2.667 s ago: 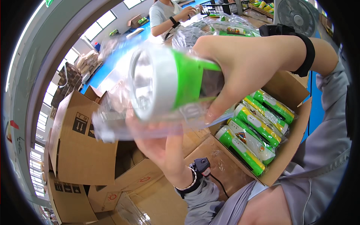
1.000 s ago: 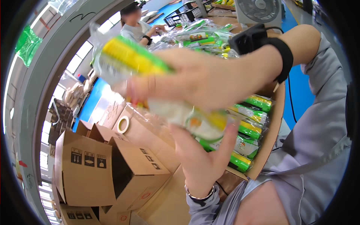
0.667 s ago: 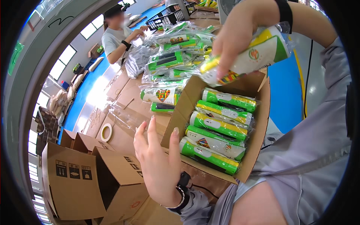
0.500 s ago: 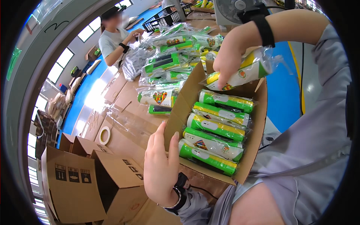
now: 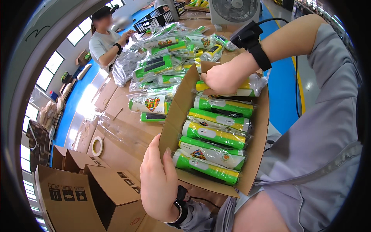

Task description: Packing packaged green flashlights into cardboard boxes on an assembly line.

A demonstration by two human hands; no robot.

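Observation:
An open cardboard box stands tilted before me, with a row of bagged green, yellow and white cylinders lying in it. At its far end my right hand is closed on another bagged cylinder, which lies level with the row. The hand hides part of that cylinder, and its fingertips are mostly out of sight. Along the box's near left side rests my left hand, fingers stretched out and touching the cardboard wall, holding nothing.
Beyond the box lies a heap of bagged cylinders. An open empty carton and a tape roll are at left. A person works across the table, near a black crate. A fan stands at the back.
My right hand has lowered the bagged cylinder from above the box's far end into it. The left hand stays at the box wall. The whole view has shifted slightly.

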